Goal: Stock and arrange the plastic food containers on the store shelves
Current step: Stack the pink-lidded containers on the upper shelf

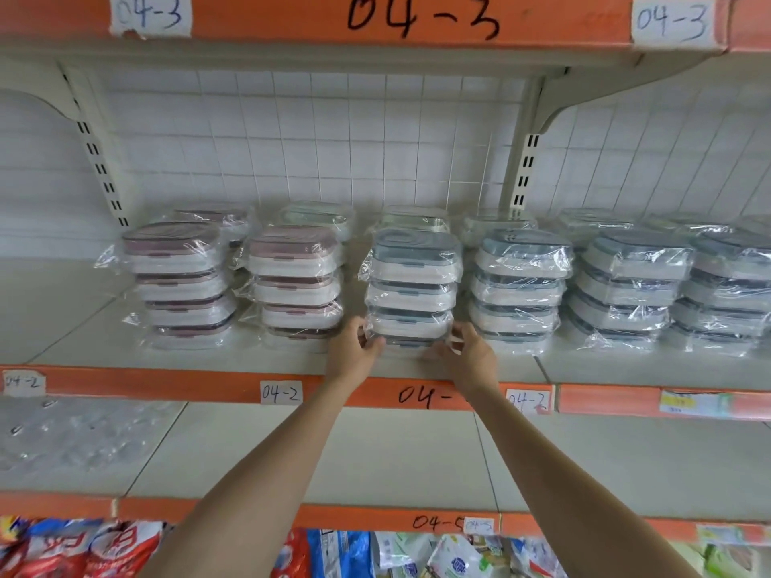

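Stacks of plastic-wrapped food containers stand in a row on the shelf [104, 348] marked 04-2. Two stacks at the left have pink lids [179, 285] [294, 281]; the others have blue-grey lids. Both my hands reach to the middle blue-lidded stack [413, 285]. My left hand [354, 348] grips the bottom containers of that stack at their left side. Against the right side of the same containers my right hand [469, 348] holds on with curled fingers. More containers lie behind the front row, partly hidden.
Further blue-lidded stacks [519, 289] [630, 285] [730, 289] stand close on the right. The shelf's left end is bare. The shelf [375, 452] below holds clear wrapped items [75, 435] at the left. Packaged goods [83, 548] fill the bottom shelf.
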`<state>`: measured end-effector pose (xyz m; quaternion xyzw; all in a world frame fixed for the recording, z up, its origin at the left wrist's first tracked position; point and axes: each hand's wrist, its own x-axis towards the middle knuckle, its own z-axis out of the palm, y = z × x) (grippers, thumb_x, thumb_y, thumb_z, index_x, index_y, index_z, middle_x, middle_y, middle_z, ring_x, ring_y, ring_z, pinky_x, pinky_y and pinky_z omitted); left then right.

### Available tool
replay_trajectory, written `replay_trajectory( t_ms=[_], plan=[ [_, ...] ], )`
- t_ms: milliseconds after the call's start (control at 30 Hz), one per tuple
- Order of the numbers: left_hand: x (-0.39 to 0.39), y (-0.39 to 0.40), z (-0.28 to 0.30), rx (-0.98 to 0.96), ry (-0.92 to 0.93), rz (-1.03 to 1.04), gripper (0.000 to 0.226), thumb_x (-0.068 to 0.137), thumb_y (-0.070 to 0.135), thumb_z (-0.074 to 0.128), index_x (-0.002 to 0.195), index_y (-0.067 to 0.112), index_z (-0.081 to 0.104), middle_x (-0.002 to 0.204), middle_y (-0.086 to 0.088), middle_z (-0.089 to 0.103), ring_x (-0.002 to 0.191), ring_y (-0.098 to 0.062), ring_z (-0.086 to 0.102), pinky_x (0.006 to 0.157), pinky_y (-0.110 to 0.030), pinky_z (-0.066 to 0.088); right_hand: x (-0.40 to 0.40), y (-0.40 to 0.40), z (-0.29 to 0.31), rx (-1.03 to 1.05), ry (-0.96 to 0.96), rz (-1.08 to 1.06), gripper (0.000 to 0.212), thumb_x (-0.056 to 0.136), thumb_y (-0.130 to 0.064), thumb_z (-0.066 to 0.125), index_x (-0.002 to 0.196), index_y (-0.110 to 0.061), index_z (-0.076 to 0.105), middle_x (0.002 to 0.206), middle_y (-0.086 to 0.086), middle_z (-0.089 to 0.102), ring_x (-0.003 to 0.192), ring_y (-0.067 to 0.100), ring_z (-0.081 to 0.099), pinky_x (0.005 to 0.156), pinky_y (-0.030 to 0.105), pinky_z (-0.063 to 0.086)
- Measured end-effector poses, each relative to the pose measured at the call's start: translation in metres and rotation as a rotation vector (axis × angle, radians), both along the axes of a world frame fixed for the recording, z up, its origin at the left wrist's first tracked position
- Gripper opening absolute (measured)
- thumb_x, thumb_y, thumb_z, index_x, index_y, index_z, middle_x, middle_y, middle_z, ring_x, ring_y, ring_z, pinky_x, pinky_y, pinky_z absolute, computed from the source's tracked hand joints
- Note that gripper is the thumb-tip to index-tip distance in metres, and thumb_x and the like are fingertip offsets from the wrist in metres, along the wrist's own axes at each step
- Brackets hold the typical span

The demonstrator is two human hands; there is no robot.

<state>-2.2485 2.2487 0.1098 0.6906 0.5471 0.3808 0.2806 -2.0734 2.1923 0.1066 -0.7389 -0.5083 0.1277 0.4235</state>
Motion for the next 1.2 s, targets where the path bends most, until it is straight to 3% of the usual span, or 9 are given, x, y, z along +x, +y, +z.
replay_trajectory(
  t_ms=[300, 400, 567, 667, 733, 833, 900, 1067, 1200],
  plan=[
    [0.01, -0.014, 0.007, 0.054, 0.2, 0.056, 0.026, 0.091, 0.018, 0.06, 0.11, 0.001, 0.052, 0.108, -0.015, 0.058, 0.084, -0.017, 0.052, 0.063, -0.015, 0.039, 0.007, 0.0, 0.008, -0.072, -0.011, 0.088, 0.037, 0.093, -0.021, 0.055, 0.128, -0.01, 0.05, 0.121, 0.012, 0.059, 0.107, 0.026, 0.056, 0.084, 0.029, 0.044],
    [0.016, -0.032, 0.011, 0.263, 0.227, 0.223, 0.029, 0.079, 0.007, 0.069, 0.097, 0.0, 0.047, 0.107, -0.016, 0.046, 0.098, -0.026, 0.046, 0.08, -0.027, 0.041, 0.02, -0.017, 0.013, -0.009, -0.085, 0.186, 0.039, 0.092, -0.016, 0.056, 0.13, -0.012, 0.05, 0.119, 0.008, 0.06, 0.107, 0.021, 0.058, 0.089, 0.03, 0.046],
    [0.047, -0.062, 0.028, 0.584, 0.252, -0.009, 0.023, 0.07, -0.005, 0.066, 0.087, 0.0, 0.051, 0.092, -0.013, 0.05, 0.081, -0.027, 0.053, 0.064, -0.028, 0.04, 0.069, -0.045, 0.023, 0.14, -0.227, 0.128, 0.018, 0.086, -0.002, 0.053, 0.102, -0.004, 0.062, 0.102, 0.009, 0.062, 0.085, 0.025, 0.059, 0.075, 0.033, 0.047],
    [0.085, -0.071, 0.025, 0.492, 0.185, -0.135, 0.016, 0.078, -0.002, 0.062, 0.092, 0.0, 0.055, 0.096, -0.011, 0.054, 0.082, -0.026, 0.057, 0.067, -0.034, 0.047, 0.105, -0.056, 0.023, 0.179, -0.202, 0.045, 0.014, 0.084, 0.001, 0.056, 0.097, -0.001, 0.055, 0.098, 0.012, 0.057, 0.079, 0.024, 0.053, 0.067, 0.031, 0.041],
    [0.113, -0.073, 0.019, 0.357, 0.11, -0.133, 0.022, 0.086, 0.005, 0.06, 0.106, -0.001, 0.053, 0.108, -0.013, 0.054, 0.092, -0.023, 0.057, 0.078, -0.022, 0.043, 0.125, -0.059, 0.022, 0.179, -0.146, -0.044, 0.021, 0.082, -0.001, 0.06, 0.1, 0.0, 0.049, 0.102, 0.013, 0.051, 0.082, 0.022, 0.048, 0.069, 0.032, 0.039],
    [0.147, -0.067, 0.015, 0.118, 0.089, -0.12, 0.047, 0.094, 0.019, 0.055, 0.13, -0.005, 0.037, 0.132, -0.017, 0.044, 0.115, -0.021, 0.048, 0.084, -0.008, 0.028, 0.142, -0.055, 0.018, 0.102, -0.06, -0.044, 0.045, 0.08, -0.008, 0.069, 0.113, 0.006, 0.041, 0.112, 0.015, 0.04, 0.098, 0.027, 0.045, 0.084, 0.039, 0.046],
    [0.16, -0.059, 0.016, -0.006, 0.075, -0.115, 0.065, 0.094, 0.024, 0.056, 0.14, -0.008, 0.024, 0.141, -0.02, 0.039, 0.127, -0.028, 0.043, 0.095, -0.018, 0.036, 0.149, -0.05, 0.016, -0.013, 0.011, 0.024, 0.066, 0.082, -0.02, 0.071, 0.131, 0.004, 0.033, 0.131, 0.016, 0.036, 0.12, 0.03, 0.042, 0.097, 0.039, 0.042],
    [0.168, -0.041, 0.008, -0.059, 0.069, -0.083, 0.045, 0.091, 0.025, 0.06, 0.123, 0.0, 0.043, 0.113, -0.017, 0.061, 0.102, -0.032, 0.059, 0.078, -0.031, 0.042, 0.155, -0.046, 0.013, -0.06, 0.114, 0.13, 0.063, 0.086, -0.023, 0.068, 0.141, -0.019, 0.036, 0.132, 0.002, 0.053, 0.12, 0.016, 0.053, 0.082, 0.017, 0.039],
    [0.165, -0.037, 0.002, -0.04, 0.063, -0.065, 0.033, 0.092, 0.024, 0.058, 0.116, 0.003, 0.051, 0.105, -0.015, 0.064, 0.097, -0.03, 0.061, 0.081, -0.036, 0.049, 0.154, -0.049, 0.012, -0.042, 0.112, 0.097, 0.054, 0.087, -0.023, 0.066, 0.135, -0.015, 0.041, 0.127, 0.004, 0.059, 0.116, 0.019, 0.057, 0.093, 0.031, 0.046]
  ],
)
